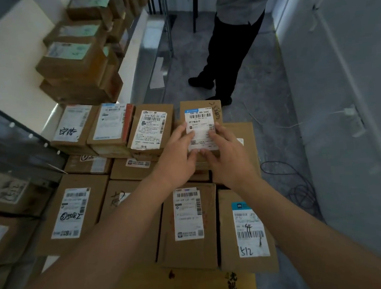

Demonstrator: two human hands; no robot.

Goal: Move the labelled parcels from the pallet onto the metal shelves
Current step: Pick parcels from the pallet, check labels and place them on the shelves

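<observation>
A metal shelf unit (132,64) runs along the wall, well beyond the fingers and off to their left, its boards loaded with brown boxes (71,62). Under and all around the hands sits a stack of labelled parcels (187,225), cardboard with white shipping labels facing up. A second person (231,39) in dark trousers stands on the grey floor past the fingertips, near the far corner of the stack. Between the two hands is one small parcel (201,113) with a blue-topped label, resting on top of the pile in the far row. The left hand (176,154) lies on its left edge, fingers slightly spread and laid over the label. The right hand (227,155) takes the right edge, fingers loosely curved, fingertips touching the label's side.
</observation>
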